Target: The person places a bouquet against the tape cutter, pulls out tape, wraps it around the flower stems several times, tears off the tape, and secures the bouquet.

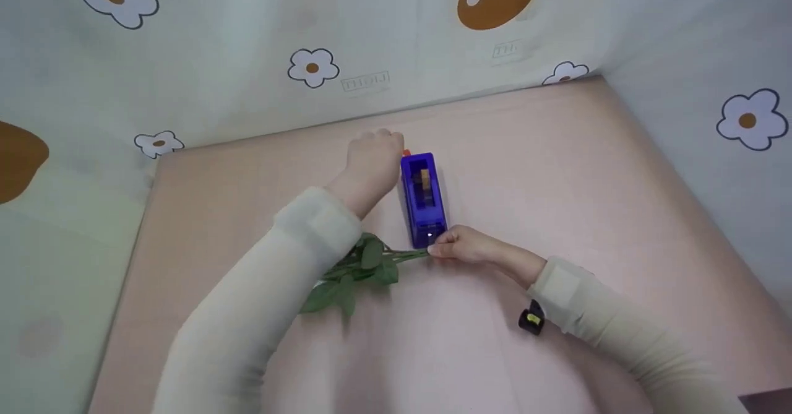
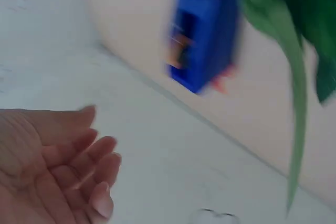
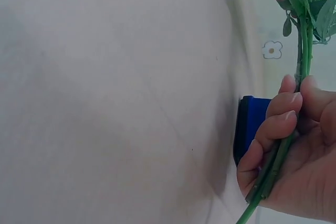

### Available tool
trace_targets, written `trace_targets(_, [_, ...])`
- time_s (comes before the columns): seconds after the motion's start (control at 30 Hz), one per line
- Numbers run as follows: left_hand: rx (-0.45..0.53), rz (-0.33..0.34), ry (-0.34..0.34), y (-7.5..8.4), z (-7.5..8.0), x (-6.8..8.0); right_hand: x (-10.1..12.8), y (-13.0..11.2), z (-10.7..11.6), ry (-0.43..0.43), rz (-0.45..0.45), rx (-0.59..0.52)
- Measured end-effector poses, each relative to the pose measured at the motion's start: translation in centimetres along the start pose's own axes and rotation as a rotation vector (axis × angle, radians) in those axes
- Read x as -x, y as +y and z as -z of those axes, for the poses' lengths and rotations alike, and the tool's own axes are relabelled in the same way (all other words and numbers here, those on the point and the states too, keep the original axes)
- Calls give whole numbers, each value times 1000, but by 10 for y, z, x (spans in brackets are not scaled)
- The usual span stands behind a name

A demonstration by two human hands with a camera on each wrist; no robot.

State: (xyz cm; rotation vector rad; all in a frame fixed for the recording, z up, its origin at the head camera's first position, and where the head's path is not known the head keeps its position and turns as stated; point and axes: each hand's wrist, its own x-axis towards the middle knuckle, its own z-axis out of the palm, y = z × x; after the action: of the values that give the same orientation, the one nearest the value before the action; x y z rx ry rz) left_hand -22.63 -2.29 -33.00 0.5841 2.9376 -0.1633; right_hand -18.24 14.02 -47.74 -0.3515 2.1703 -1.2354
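Two hands work on a smooth, matte pink tabletop (image 1: 557, 172), and the blue plastic box (image 1: 424, 198) makes the handiest landmark. It is a narrow rectangular block of glossy translucent blue, lying lengthwise away from the person, with an open slot in its top showing a tan piece inside and a small orange tab at its far end.

At the box's near end, the right hand (image 1: 463, 245) has its fingers (image 3: 273, 124) curled round the thin green stem (image 3: 278, 153) of an artificial flower sprig (image 1: 359, 268), thumb and fingers pinching it firmly. The stem is slim, ridged and plastic-looking; its leaves are flat, pointed ovals of dull green fabric, spread on the tabletop to the near left of the box and partly under the left forearm. The right-wrist view shows a small red bud among the leaves at the far tip.

Just left of the box's far end, the left hand (image 1: 373, 157) hovers; the left-wrist view shows its fingers (image 2: 89, 174) loosely bent and holding nothing. Whether it touches the box cannot be told.

Both arms wear soft cream knitted sleeves (image 1: 297, 241). Behind the box rises a pale fabric wall (image 1: 247, 49) printed with white flowers and brown shapes.
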Motion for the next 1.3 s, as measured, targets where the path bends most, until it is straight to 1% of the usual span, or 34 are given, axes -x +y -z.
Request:
trace_targets(0.07, [-41,12,-57,-4,-16,-23,-1,1,0,-4,-25,-23])
trace_targets(0.17, [-59,31,-149,-5,-40,-45,-3,2,-1,-8,-38,-55])
trace_targets(0.23, [-58,38,-186,-2,-52,-54,-4,2,-1,-7,-29,-68])
trace_targets(0.3, [-58,34,-205,1,-60,-61,-5,4,-1,-1,-17,-85])
trace_targets(0.4, [-45,40,-211,3,-66,-63,-7,4,-4,3,5,-99])
trace_targets(0.5, [-38,62,-203,5,-67,-64,-8,4,-4,9,21,-102])
trace_targets(0.57, [-50,76,-210,5,-67,-64,-9,4,-4,11,29,-107])
trace_targets(0.63, [-64,74,-222,7,-67,-64,-9,6,-5,8,31,-101])
trace_targets(0.73, [-104,59,-244,10,-66,-65,-8,10,-8,-16,46,-8])
trace_targets(0.83, [-143,58,-251,12,-65,-65,-7,12,-11,-24,85,105])
trace_targets(0.87, [-149,60,-251,13,-65,-65,-6,12,-12,-19,94,121])
trace_targets(0.93, [-146,62,-250,13,-66,-64,-5,13,-13,-8,88,102])
trace_targets(1.03, [-108,58,-256,12,-64,-65,-5,12,-10,-11,63,32])
trace_targets(1.1, [-67,46,-276,9,-61,-66,-5,14,-9,-23,54,-12])
trace_targets(1.2, [21,45,-335,3,-53,-62,-6,16,-8,-40,70,-48])
trace_targets(1.3, [89,69,-381,2,-46,-59,-4,16,-7,-40,89,-51])
